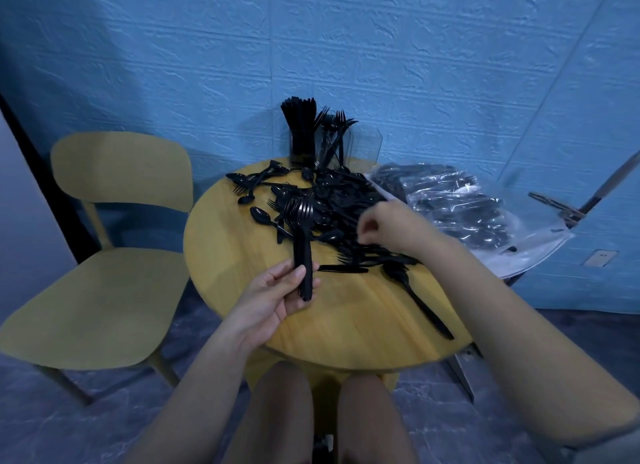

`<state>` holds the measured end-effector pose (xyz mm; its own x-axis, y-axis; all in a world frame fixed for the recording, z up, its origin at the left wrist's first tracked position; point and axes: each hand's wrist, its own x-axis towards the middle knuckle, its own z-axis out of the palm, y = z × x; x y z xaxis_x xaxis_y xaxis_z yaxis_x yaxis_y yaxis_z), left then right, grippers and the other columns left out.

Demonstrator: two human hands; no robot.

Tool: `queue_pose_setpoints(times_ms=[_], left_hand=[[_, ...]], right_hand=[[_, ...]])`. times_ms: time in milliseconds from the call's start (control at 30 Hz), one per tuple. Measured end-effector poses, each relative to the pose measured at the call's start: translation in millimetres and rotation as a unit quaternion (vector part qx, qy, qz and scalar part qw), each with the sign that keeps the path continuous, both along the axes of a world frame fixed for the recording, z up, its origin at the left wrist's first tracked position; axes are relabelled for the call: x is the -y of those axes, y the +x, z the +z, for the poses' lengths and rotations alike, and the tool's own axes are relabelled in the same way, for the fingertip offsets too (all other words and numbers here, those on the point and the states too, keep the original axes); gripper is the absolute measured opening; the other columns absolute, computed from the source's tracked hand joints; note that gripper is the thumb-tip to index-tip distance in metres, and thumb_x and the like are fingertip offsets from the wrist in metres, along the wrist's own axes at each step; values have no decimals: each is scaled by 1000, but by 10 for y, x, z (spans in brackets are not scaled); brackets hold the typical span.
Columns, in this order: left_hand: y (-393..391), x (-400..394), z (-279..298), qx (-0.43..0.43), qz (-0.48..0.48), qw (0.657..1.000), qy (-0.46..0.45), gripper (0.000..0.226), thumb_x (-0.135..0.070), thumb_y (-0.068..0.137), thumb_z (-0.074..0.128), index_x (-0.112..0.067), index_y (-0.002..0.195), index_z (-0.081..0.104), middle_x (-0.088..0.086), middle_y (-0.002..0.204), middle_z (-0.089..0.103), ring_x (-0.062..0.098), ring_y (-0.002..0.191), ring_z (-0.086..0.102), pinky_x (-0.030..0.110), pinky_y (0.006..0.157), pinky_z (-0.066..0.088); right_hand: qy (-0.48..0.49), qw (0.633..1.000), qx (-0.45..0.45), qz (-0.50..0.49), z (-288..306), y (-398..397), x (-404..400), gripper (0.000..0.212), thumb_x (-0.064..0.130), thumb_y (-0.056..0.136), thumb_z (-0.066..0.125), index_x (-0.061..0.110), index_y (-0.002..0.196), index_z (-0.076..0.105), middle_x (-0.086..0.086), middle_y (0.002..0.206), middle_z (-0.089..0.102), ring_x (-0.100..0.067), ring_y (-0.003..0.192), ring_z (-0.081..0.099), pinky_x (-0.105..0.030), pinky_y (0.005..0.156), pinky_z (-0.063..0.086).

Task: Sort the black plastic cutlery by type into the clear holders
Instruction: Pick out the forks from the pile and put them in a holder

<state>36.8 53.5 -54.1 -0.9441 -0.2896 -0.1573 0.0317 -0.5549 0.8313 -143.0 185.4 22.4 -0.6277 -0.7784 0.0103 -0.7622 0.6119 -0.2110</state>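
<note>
Several forks (300,221) bunched in left hand (277,290) grip (tines up), right hand (388,226) curled, blurred, grip unclear

Round wooden table (346,325) is sitting against a blue textured wall (346,48), its yellowish grain running lengthwise. Yellow chair (104,290) is standing at the table's left, well clear of the wall, seat and backrest facing the table. Clear plastic bags (467,214) are lying heaped just beside the table's right edge, dark contents showing through, spilling onto a white sheet (533,259) beneath. White wall socket (601,257) is sitting low on the wall at right. Grey marbled floor (69,429) is spreading below.
</note>
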Motion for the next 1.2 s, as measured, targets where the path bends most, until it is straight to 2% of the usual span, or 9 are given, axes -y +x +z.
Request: queue_pose_setpoints(times_ms=[100,200,333,500,633,700,833,1033,1200], left_hand=[[-12,-6,7,0,6,1000,2,28,-9,82,56,-5,108,63,1,92,73,11,77,70,23,62,58],[-9,-13,13,-3,13,1000,1,23,-9,81,56,-7,102,65,2,93,73,11,77,70,24,65,59],[1,-16,21,-5,12,1000,4,28,-11,76,58,-7,103,65,1,92,74,11,76,70,23,64,59],[-1,-6,9,-6,19,1000,6,30,-11,74,59,-7,103,66,3,92,74,11,77,70,24,66,59],[-2,3,-4,-8,25,1000,9,29,-12,75,60,-9,103,66,3,94,74,12,79,71,25,68,59],[-6,10,-11,-8,33,999,15,25,-9,81,58,-9,105,65,3,96,74,12,80,71,25,68,59],[-20,2,-8,-7,57,998,2,24,-5,91,52,-9,112,63,3,100,73,13,84,71,25,69,59],[-36,-42,-9,-9,87,995,-44,30,-5,88,56,-5,118,61,10,103,72,20,89,71,27,66,58],[-37,41,-2,-18,106,993,-43,29,-4,85,59,-11,113,63,9,101,73,19,84,72,25,66,58]], right_hand=[[149,985,-87,4,-115,-8,-152,15,21,91,60,19,102,69,1,106,65,-19,99,61,-32,79,51],[166,977,-130,16,-248,-13,-194,21,23,94,55,14,110,66,-3,112,60,-23,101,59,-31,74,48],[122,990,-71,10,-300,-87,-192,17,23,92,59,15,106,62,0,111,55,-20,98,56,-29,70,42],[59,998,17,-9,-293,-118,-204,2,18,90,62,18,92,61,2,91,62,-16,84,59,-29,71,50],[-11,999,45,-20,-290,-135,-262,6,17,92,60,19,86,59,5,80,59,-13,71,54,-20,56,38],[-90,993,61,-42,-244,-117,-278,5,18,93,59,18,88,58,8,77,55,-11,70,52,-16,57,38],[-298,925,229,-61,-124,99,-185,7,12,91,61,16,98,60,5,78,59,-8,70,55,-16,66,46],[-331,817,472,-10,-239,485,229,11,3,90,59,13,89,60,7,65,63,-5,62,57,-17,60,47],[-323,819,473,-17,-344,589,494,5,11,93,58,15,95,60,1,84,62,-8,73,58,-19,66,47]])
